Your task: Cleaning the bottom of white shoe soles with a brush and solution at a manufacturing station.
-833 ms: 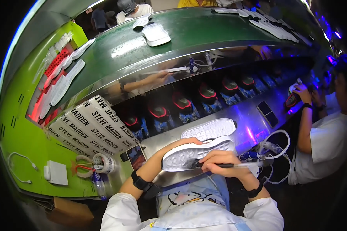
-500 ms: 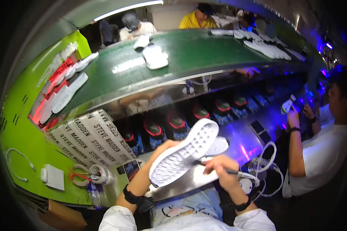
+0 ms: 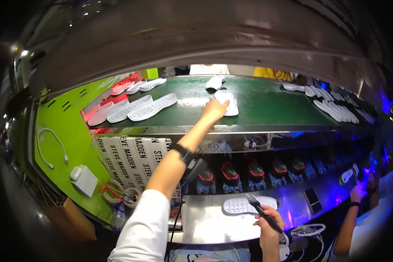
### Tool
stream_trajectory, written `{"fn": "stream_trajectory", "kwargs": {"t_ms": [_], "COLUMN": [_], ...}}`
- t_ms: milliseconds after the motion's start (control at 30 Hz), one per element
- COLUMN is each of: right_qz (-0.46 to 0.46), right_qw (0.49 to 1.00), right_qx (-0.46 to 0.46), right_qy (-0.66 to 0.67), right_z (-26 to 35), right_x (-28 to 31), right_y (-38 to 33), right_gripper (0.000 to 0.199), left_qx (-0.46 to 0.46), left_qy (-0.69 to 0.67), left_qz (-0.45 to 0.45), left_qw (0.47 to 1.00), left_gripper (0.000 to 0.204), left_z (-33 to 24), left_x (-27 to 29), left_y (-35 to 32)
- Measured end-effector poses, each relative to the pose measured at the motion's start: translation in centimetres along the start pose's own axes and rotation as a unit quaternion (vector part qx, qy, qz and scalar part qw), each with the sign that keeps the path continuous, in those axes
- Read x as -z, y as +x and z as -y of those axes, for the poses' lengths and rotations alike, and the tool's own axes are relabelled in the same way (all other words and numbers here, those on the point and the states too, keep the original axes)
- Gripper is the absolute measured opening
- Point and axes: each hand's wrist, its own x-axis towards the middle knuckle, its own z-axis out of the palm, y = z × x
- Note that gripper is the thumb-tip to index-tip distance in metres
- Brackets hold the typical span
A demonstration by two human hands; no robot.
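Up on the green conveyor belt (image 3: 266,105), seen from the head camera, the left hand (image 3: 214,110) reaches far forward, its fingers (image 3: 222,107) resting against the near edge of a white shoe (image 3: 228,102); whether they close on it I cannot tell. That shoe lies close to the belt's front metal rim, with bare green open to its right before a row of white soles (image 3: 336,107) begins. More white soles (image 3: 139,107) lie well apart to its left. Down at the steel tabletop (image 3: 214,222), the right hand (image 3: 268,222) has its fingers clamped around a dark brush (image 3: 260,209), the tip hanging just over a white sole (image 3: 246,205) that lies flat, tread up, near the back edge. Bare steel stays open left of that sole. Another person's arm (image 3: 349,222) works at the far right, well apart.
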Motion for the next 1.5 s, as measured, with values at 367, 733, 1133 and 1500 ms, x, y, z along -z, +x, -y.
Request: {"fn": "stream_trajectory", "kwargs": {"t_ms": [367, 733, 1133, 1500], "right_qz": [-0.149, 0.117, 0.225, 0.343], "right_qw": [0.985, 0.935, 0.899, 0.909], "right_qx": [-0.084, -0.324, 0.101, -0.073], "right_qy": [0.039, -0.089, -0.361, -0.225], "right_z": [-0.9, -3.9, -6.7, -4.6], "right_x": [3.9, -2.2, -4.8, -3.3], "right_y": [0.7, -1.7, -3.3, -1.4], "right_gripper": [0.027, 0.019, 0.022, 0.024], "left_qx": [0.039, 0.307, 0.302, 0.265], "left_qy": [-0.545, -0.856, -0.884, -0.803], "left_qz": [0.113, 0.347, 0.302, 0.415], "left_qw": [0.830, 0.228, 0.188, 0.336], "left_gripper": [0.044, 0.061, 0.068, 0.062], "left_z": [2.4, 16.0, 13.6, 13.4], "left_x": [6.3, -8.0, -10.5, -8.3], "left_y": [-9.9, -39.6, -37.2, -32.1]}}
